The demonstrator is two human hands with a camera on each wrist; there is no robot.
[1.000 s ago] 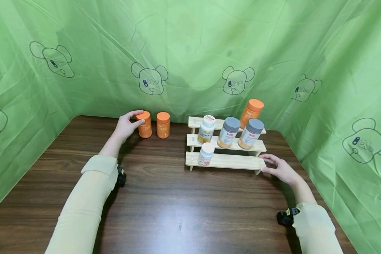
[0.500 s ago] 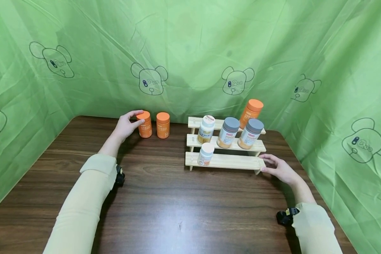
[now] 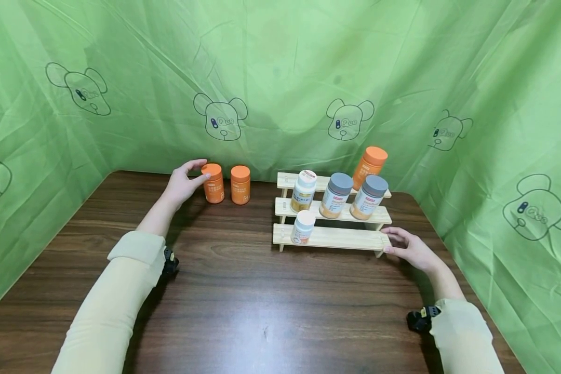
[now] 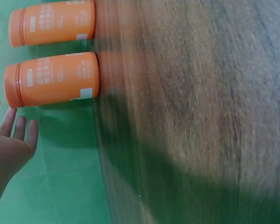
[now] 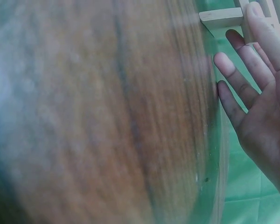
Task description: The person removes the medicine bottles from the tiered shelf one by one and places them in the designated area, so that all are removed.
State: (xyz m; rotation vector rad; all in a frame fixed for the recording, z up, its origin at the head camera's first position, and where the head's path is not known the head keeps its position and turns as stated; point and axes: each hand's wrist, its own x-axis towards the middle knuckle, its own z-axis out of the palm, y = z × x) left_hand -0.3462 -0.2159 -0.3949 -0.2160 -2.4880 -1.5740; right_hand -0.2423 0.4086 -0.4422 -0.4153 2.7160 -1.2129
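My left hand (image 3: 181,184) is beside the left of two orange bottles (image 3: 213,186), fingers spread loosely near its cap. In the left wrist view a fingertip comes close to the cap (image 4: 12,86); whether it touches is unclear. The second orange bottle (image 3: 240,185) stands just to the right. My right hand (image 3: 413,250) grips the right end of a three-step wooden display rack (image 3: 346,238), thumb in front and index finger behind; the other fingers (image 5: 231,102) are loose. On the rack stand a small white bottle (image 3: 303,228), a white-and-gold bottle (image 3: 304,191), two grey-capped bottles (image 3: 336,196) and an orange bottle (image 3: 370,167).
The dark wooden table (image 3: 262,301) spreads in front of the rack and bottles. A green cloth (image 3: 280,78) with bear-head outlines hangs behind and on both sides. Each wrist wears a small black camera (image 3: 419,320).
My left hand has loosened from the orange bottle and drawn slightly left, its forearm shifting left too. The bottle stays in place. My right hand keeps its position on the rack.
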